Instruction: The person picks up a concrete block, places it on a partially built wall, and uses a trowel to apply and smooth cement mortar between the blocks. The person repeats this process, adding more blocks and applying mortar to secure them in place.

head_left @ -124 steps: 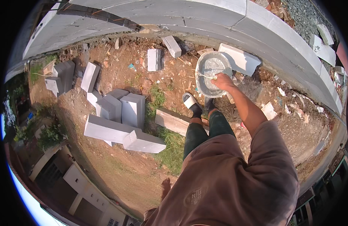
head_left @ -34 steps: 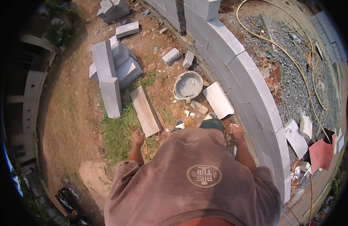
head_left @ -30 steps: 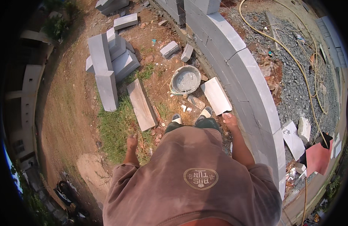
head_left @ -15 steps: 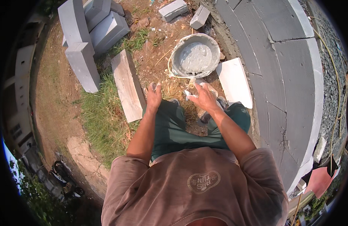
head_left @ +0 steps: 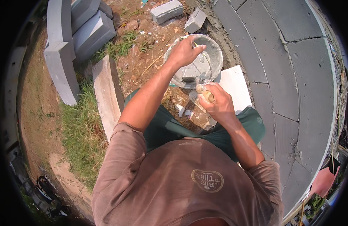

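A round bucket (head_left: 217, 60) of wet grey mortar (head_left: 193, 69) stands in front of me. My left hand (head_left: 186, 52) is over its far left side, fingers closed on the bucket's thin bail handle, which arcs across the mortar. At the near rim my right hand (head_left: 220, 100) is wrapped round the pale wooden grip of a trowel (head_left: 204, 93). The trowel's metal end reaches into the bucket and is mostly hidden by mortar.
Along the right runs a low wall of grey blocks (head_left: 274, 75). A white board (head_left: 236, 84) leans beside the bucket. To the left lie a long pale block (head_left: 106, 94) and stacked grey blocks (head_left: 62, 64). Two short block pieces (head_left: 167, 12) sit beyond the bucket.
My left hand has moved forward and right from beside my knee to the bucket, raising the bail that lay at its left side. My right hand has closed round the trowel's grip.
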### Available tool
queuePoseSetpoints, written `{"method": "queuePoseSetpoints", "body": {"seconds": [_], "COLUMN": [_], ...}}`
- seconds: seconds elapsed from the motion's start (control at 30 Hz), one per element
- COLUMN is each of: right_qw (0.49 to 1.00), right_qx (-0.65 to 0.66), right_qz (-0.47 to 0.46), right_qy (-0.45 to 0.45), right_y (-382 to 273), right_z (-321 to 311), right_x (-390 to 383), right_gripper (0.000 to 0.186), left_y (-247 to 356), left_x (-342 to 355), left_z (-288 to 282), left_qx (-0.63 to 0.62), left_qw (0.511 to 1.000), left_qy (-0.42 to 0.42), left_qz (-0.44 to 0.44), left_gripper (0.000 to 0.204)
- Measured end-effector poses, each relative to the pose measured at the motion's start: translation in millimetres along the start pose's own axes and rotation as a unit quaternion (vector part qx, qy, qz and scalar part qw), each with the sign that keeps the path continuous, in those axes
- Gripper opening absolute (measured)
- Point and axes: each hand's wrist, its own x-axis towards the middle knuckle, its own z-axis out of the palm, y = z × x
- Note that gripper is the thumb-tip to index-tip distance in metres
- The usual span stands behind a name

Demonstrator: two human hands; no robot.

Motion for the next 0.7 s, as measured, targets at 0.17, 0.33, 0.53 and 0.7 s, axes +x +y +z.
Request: {"method": "queuePoseSetpoints", "body": {"seconds": [0.17,0.33,0.53,0.7], "right_qw": [0.993,0.973,0.97,0.99], "right_qx": [0.053,0.119,0.116,0.018], "right_qz": [0.011,-0.014,0.067,0.1], "right_qy": [0.104,0.196,0.202,0.101], "right_y": [-25,-49,0,94], "right_z": [-86,-165,-144,-21], "right_x": [-37,-55,29,136], "right_gripper": [0.031,0.029,0.023,0.031], "left_y": [17,-30,-134,-148], "left_x": [34,-26,-133,-120], "left_z": [-6,-7,64,106], "left_qx": [0.062,-0.095,-0.297,-0.265], "left_qw": [0.997,0.994,0.864,0.795], "left_qy": [-0.048,0.046,0.27,0.29], "left_qz": [-0.008,-0.024,-0.304,-0.461], "left_gripper": [0.063,0.067,0.064,0.064]}}
